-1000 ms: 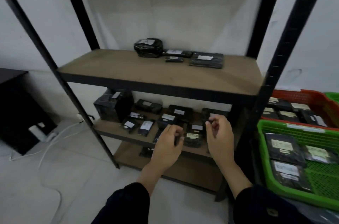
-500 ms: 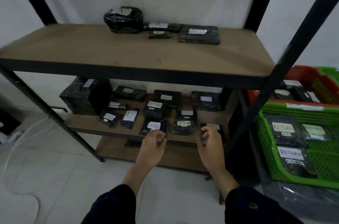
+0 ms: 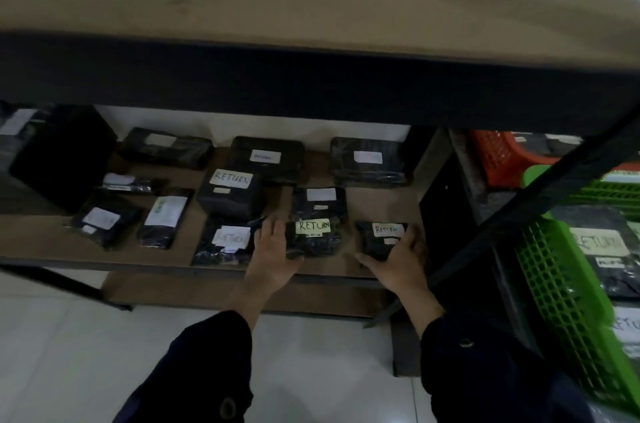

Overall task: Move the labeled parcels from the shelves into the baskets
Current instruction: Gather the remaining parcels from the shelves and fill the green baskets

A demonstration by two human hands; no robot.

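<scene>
Several black wrapped parcels with white labels lie on the middle shelf point(image 3: 375, 206). My left hand point(image 3: 272, 251) grips the left edge of a parcel labelled RETURN point(image 3: 317, 237), thumb at its near corner. My right hand point(image 3: 401, 258) holds a smaller RETURN parcel point(image 3: 379, 239), thumb at its near left corner and fingers round its right side. Both parcels rest on the shelf near its front edge. A green basket point(image 3: 554, 270) stands to the right, with RETURN parcels point(image 3: 597, 242) inside. Behind it is a red basket point(image 3: 498, 159).
The upper shelf board point(image 3: 311, 6) hangs low over the reach, with its dark front rail point(image 3: 311, 83). A black rack post point(image 3: 540, 200) slants between the shelf and the baskets. More labelled parcels point(image 3: 230, 192) lie further back and to the left. White floor tiles lie below.
The view has dropped and moved closer to the middle shelf. Both hands have reached forward from in front of the shelf and taken hold of two RETURN parcels at its front edge.
</scene>
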